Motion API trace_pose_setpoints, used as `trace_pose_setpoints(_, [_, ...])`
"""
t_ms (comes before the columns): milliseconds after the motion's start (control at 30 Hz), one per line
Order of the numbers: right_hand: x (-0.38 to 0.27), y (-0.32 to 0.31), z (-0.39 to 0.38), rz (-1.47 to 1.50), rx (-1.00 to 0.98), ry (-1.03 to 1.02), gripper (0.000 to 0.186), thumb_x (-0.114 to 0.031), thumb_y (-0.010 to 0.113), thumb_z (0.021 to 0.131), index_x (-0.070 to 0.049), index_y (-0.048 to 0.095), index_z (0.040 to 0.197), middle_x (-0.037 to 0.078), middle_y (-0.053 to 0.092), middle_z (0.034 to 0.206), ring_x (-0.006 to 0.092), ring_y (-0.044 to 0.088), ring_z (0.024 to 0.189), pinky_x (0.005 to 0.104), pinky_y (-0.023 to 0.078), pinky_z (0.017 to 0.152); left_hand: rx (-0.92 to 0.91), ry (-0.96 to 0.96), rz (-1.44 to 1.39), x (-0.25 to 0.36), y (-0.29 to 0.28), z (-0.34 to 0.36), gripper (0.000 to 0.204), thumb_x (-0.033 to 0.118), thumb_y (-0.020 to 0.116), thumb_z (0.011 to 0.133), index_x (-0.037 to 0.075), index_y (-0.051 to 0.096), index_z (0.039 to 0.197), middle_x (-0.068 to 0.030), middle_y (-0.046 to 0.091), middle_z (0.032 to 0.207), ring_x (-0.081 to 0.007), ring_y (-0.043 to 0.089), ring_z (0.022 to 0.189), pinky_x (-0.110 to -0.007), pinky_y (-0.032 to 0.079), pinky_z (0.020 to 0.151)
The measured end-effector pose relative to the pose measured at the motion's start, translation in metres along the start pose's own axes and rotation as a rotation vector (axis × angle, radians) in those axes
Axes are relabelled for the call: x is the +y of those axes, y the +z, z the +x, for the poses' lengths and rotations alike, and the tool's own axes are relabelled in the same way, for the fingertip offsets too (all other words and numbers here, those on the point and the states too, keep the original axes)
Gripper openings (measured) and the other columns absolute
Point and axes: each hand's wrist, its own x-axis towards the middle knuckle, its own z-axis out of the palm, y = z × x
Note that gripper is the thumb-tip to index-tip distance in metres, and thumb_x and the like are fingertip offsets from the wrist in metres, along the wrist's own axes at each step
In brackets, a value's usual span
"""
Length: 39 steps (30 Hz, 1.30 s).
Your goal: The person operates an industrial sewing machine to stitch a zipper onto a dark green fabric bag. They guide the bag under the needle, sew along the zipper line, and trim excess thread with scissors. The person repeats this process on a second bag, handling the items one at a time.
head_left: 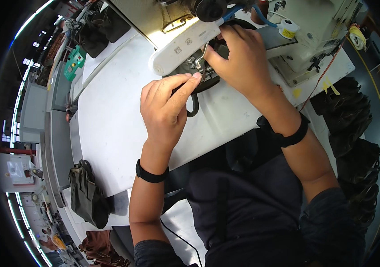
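Note:
My left hand is beside the needle area of a sewing machine, thumb and forefinger pinched together at the metal presser parts. Whatever lies between those fingertips is too small to make out. Across from it, my right hand has its fingers curled by the needle area, thumb close to a bent metal wire. Its fingertips are partly hidden, and so is anything they grip. Below the presser parts sits a dark piece with a curved strap loop, partly covered by my hands. A white lamp bar hangs above.
The white work table spreads to the left. A dark bag rests at its lower left edge, brown pieces below. Dark bags lie at upper left, near a green box. Dark pieces are piled at right.

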Motion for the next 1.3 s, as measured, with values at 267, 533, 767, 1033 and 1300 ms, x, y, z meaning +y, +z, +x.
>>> trace_pose_setpoints(267, [0.001, -0.002, -0.001, 0.065, -0.037, 0.047, 0.028, -0.028, 0.081, 0.082, -0.008, 0.071, 0.099, 0.004, 0.074, 0.089, 0.0245, 0.07, 0.084, 0.0398, 0.045, 0.091, -0.018, 0.016, -0.028, -0.006, -0.001, -0.002, 0.042, -0.01, 0.072, 0.079, 0.012, 0.081, 0.114, -0.0023, 0.076, 0.107, -0.0188, 0.069, 0.092, -0.033, 0.048, 0.086])
trace_pose_setpoints(533, [0.001, 0.0, 0.0, 0.09, -0.077, 0.092, 0.028, -0.03, 0.08, 0.083, -0.008, 0.072, 0.098, 0.005, 0.075, 0.093, 0.024, 0.07, 0.087, 0.0404, 0.044, 0.091, 0.079, 0.04, -0.048, -0.01, 0.007, -0.006, 0.04, -0.008, 0.069, 0.08, 0.015, 0.08, 0.111, 0.0012, 0.076, 0.103, -0.0183, 0.068, 0.087, -0.032, 0.047, 0.08])
trace_pose_setpoints(767, [-0.016, -0.014, 0.006, 0.013, -0.091, 0.086, 0.028, -0.022, 0.08, 0.082, -0.002, 0.068, 0.097, 0.018, 0.072, 0.097, 0.0402, 0.065, 0.095, 0.0481, 0.048, 0.088, 0.068, 0.042, -0.048, -0.012, 0.008, -0.008, 0.041, -0.009, 0.07, 0.08, 0.014, 0.081, 0.112, 0.0006, 0.076, 0.104, -0.0177, 0.068, 0.088, -0.032, 0.047, 0.081])
trace_pose_setpoints(1033, [-0.02, -0.022, 0.01, 0.006, -0.147, 0.109, 0.03, -0.025, 0.078, 0.086, -0.002, 0.069, 0.101, 0.016, 0.072, 0.097, 0.0367, 0.067, 0.095, 0.0457, 0.047, 0.091, 0.036, 0.033, -0.047, -0.01, 0.007, -0.004, 0.042, -0.01, 0.071, 0.079, 0.012, 0.081, 0.113, -0.0011, 0.077, 0.107, -0.018, 0.069, 0.089, -0.031, 0.048, 0.084])
trace_pose_setpoints(1300, [-0.002, 0.001, -0.002, -0.014, -0.035, 0.095, 0.028, -0.03, 0.08, 0.083, -0.008, 0.073, 0.101, 0.005, 0.075, 0.092, 0.0245, 0.07, 0.087, 0.0397, 0.043, 0.092, 0.091, 0.023, -0.068, -0.014, 0.012, -0.004, 0.04, -0.01, 0.07, 0.079, 0.013, 0.081, 0.109, -0.0003, 0.078, 0.104, -0.0194, 0.073, 0.095, -0.032, 0.05, 0.084])
